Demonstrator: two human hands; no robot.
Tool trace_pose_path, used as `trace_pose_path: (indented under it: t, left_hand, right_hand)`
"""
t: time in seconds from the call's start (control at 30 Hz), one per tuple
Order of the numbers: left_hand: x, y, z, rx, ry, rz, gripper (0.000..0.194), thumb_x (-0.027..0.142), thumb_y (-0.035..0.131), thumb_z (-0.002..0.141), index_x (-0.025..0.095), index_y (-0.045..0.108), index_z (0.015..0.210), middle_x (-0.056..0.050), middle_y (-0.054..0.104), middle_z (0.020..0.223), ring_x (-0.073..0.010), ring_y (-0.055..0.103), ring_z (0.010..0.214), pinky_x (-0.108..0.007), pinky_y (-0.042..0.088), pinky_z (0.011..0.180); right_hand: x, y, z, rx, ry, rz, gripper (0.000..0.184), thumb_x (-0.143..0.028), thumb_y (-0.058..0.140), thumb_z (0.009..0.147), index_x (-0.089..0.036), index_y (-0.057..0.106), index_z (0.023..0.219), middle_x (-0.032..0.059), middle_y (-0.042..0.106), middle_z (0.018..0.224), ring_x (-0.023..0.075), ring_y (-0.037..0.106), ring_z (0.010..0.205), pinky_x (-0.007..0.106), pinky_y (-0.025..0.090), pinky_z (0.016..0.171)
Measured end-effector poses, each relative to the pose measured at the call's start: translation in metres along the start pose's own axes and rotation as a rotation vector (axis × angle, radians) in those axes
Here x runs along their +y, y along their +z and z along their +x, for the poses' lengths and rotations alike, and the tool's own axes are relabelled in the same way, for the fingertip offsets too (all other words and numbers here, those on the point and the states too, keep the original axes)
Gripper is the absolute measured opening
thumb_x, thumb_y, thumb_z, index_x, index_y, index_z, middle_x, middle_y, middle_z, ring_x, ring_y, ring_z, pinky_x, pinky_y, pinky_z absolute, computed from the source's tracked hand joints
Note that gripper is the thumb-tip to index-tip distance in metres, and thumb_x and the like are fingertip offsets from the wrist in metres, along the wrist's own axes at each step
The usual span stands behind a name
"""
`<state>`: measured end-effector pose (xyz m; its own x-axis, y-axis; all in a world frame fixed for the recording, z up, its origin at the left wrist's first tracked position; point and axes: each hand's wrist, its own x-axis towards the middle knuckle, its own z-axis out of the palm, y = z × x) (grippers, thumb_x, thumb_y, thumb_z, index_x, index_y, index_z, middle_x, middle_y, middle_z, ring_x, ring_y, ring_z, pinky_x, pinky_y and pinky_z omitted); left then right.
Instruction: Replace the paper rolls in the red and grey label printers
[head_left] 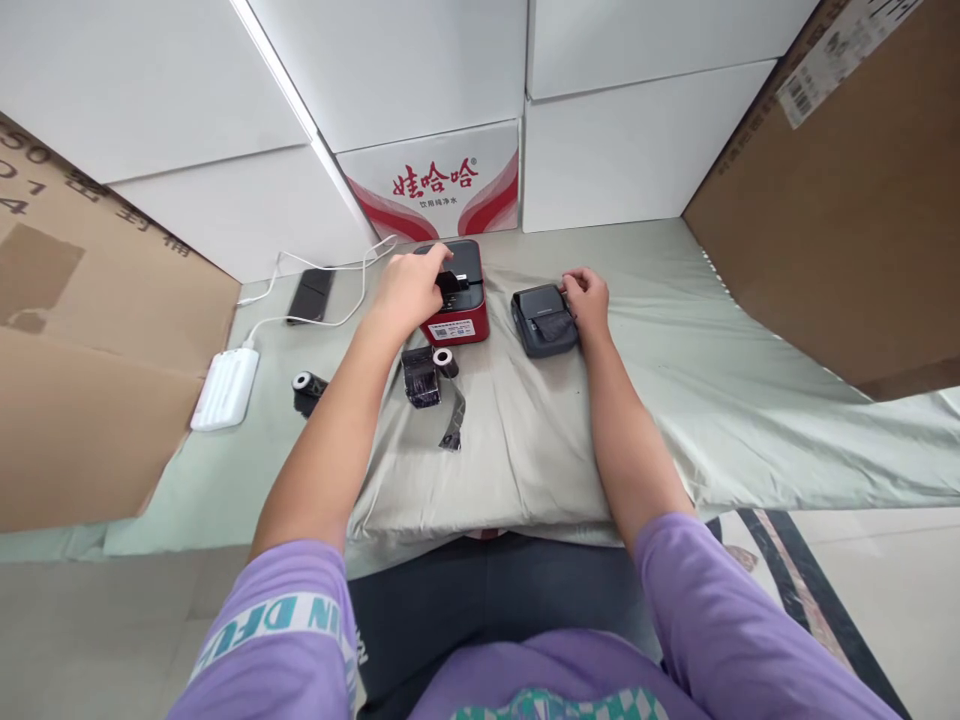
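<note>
My left hand (pixel 411 290) is over a red box-shaped device with a black top (pixel 459 328). Its thumb and index finger are closed around a small black piece (pixel 450 283) on that top; what the piece is I cannot make out. My right hand (pixel 589 302) rests at the right side of a dark grey portable printer (pixel 546 322), fingers bent together against its edge. Anything between those fingers is hidden. In front of the red device lie a black wrapped packet (pixel 421 378) and a black roll (pixel 445 362) with a loose strip trailing toward me.
Left of my forearm lies another black roll (pixel 307 391). A white power bank (pixel 225 388) with a white cable and a dark phone (pixel 310 295) are farther left. Cardboard boxes (pixel 840 200) flank the cloth-covered table (pixel 525 450); white boxes (pixel 607 160) stand behind.
</note>
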<state>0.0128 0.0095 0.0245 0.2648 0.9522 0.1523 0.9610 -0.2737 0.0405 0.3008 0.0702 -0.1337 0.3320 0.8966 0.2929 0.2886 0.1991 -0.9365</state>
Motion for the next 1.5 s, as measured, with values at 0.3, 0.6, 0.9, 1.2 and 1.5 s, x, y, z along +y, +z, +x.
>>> trace_pose_path:
  t: [0.3,0.6,0.9,1.2,1.5]
  left_hand:
    - [0.012,0.002,-0.001,0.004,-0.03,0.034,0.046,0.011,0.054,0.082,0.018,0.062,0.126,-0.016,0.075,0.111,-0.0376,0.066,0.116,-0.051,0.046,0.104]
    - [0.021,0.0,-0.032,0.055,-0.004,-0.053,0.065,0.01,0.049,0.083,0.016,0.046,0.147,-0.016,0.07,0.13,-0.0319,0.058,0.131,-0.049,0.035,0.116]
    - [0.02,0.038,-0.108,0.089,-0.182,-0.116,0.031,0.039,0.05,0.096,0.025,0.064,0.12,-0.009,0.073,0.12,-0.0292,0.066,0.114,-0.043,0.049,0.099]
    - [0.028,0.039,-0.095,-0.13,-0.218,-0.101,0.034,0.038,0.053,0.092,0.031,0.067,0.121,-0.007,0.076,0.12,-0.0334,0.071,0.108,-0.043,0.054,0.084]
    - [0.025,0.031,-0.087,-0.299,-0.259,-0.087,0.031,0.039,0.059,0.086,0.03,0.069,0.114,-0.011,0.076,0.115,-0.0349,0.071,0.104,-0.042,0.054,0.079]
  right_hand:
    - [-0.004,0.0,-0.002,0.01,0.017,0.038,0.026,-0.047,0.058,0.079,-0.022,0.062,0.084,0.0028,0.067,0.075,0.0209,0.067,0.077,0.046,0.056,0.09]
    - [-0.011,-0.001,-0.005,0.011,0.02,0.047,0.026,-0.045,0.057,0.076,-0.021,0.063,0.084,0.0019,0.067,0.074,0.0204,0.066,0.076,0.045,0.056,0.089]
    - [-0.009,-0.001,-0.004,0.01,0.03,0.053,0.024,-0.043,0.058,0.076,-0.022,0.063,0.084,0.0018,0.067,0.074,0.021,0.067,0.075,0.047,0.056,0.091]
    - [-0.005,0.0,-0.003,0.004,0.027,0.051,0.025,-0.044,0.057,0.077,-0.022,0.064,0.086,0.0022,0.068,0.075,0.0206,0.067,0.075,0.043,0.056,0.086]
    - [-0.006,0.0,-0.003,0.007,0.02,0.043,0.024,-0.043,0.056,0.076,-0.022,0.063,0.085,0.0024,0.068,0.075,0.0198,0.067,0.075,0.041,0.055,0.087]
